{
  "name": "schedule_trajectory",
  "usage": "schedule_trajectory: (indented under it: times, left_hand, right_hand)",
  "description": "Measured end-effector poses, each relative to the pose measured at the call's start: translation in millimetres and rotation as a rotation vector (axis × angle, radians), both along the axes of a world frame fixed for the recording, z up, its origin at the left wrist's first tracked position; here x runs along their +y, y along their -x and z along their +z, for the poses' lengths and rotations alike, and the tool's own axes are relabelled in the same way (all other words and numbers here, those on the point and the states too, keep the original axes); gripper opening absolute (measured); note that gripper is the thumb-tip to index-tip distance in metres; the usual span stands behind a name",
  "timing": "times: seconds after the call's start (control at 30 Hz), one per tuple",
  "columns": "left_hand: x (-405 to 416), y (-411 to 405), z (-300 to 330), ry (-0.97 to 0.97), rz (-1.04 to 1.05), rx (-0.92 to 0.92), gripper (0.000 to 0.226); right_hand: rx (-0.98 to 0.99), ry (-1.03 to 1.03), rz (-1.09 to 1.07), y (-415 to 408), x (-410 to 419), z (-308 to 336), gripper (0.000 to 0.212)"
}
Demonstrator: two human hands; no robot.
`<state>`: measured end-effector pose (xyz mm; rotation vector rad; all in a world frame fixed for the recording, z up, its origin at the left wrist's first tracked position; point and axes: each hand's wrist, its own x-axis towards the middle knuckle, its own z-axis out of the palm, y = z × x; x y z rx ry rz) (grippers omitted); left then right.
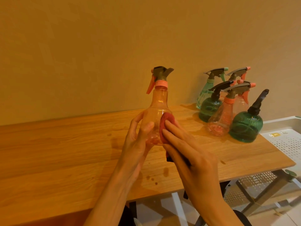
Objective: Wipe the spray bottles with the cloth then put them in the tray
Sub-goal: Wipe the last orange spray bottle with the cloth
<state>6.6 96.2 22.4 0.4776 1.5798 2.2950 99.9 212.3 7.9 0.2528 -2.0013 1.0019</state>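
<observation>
The left hand (138, 137) curls round the lower body of a spray bottle (158, 108), thumb across its front, holding it upright above the worktop (65, 144); the right hand (192, 154) lies with fingers straight, pressing a red cloth (166, 123) flat against the bottle's right side, a darker fold of cloth hanging beneath the palm; the bottle is clear pinkish plastic, bulbous below and narrowing to a neck, with a coral collar, a coral trigger pointing left and down, and a dull olive-grey spray head; a few wet spots mark the wood just below it. Further right on the worktop, near the wall, stand more bottles (228, 103) close together: pale green, two dark green with black heads, and clear pink ones with coral trim. A white perforated tray (286, 137) sits just beside the worktop's right end, nothing visible in the part that shows.
</observation>
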Motion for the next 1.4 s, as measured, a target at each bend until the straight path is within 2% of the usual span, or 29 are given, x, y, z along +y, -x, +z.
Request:
schedule_trajectory:
  times: [0.1,0.17,0.23,0.3,0.37,0.67,0.97,1.13,1.27,1.4]
  left_hand:
    - [-1.3,-1.1,-2.1,0.03,-0.028,-0.004,0.098]
    - [-1.4,-0.9,-3.2,0.029,-0.001,-0.014,0.107]
    - [0.2,-0.2,-2.4,0.041,0.01,-0.017,0.097]
    - [2.2,0.5,-1.9,0.036,-0.01,-0.005,0.082]
    - [3.3,0.1,-0.7,0.019,-0.021,0.0,0.076]
    - [2.2,-1.5,-2.9,0.073,-0.021,0.01,0.076]
    - [1.8,-1.5,4.4,-0.022,0.016,0.009,0.077]
    - [3.5,-4.4,5.4,-0.032,0.023,0.025,0.07]
    - [2.8,-2.4,6.0,-0.05,0.061,0.003,0.058]
    - [2.4,-3.6,0.4,-0.032,0.052,-0.007,0.074]
  right_hand:
    - [0.001,0.054,0.033,-0.1,0.2,7.3,0.038]
    - [-0.004,0.181,0.054,-0.5,-2.1,14.2,0.042]
    - [0.018,0.289,0.018,0.8,-2.2,18.7,0.045]
    - [0.043,0.286,-0.031,3.7,-3.3,18.4,0.046]
    - [0.056,0.27,-0.031,7.3,-5.8,12.2,0.042]
    - [0.028,0.14,0.002,11.5,-2.0,7.9,0.04]
    - [0.025,0.012,-0.021,12.5,-8.2,10.3,0.04]
    - [0.047,-0.015,-0.122,27.5,-0.5,27.6,0.036]
    - [-0.001,-0.042,-0.051,11.4,-8.6,8.9,0.04]
    - [0.001,-0.065,-0.043,-0.5,-10.1,-4.3,0.04]
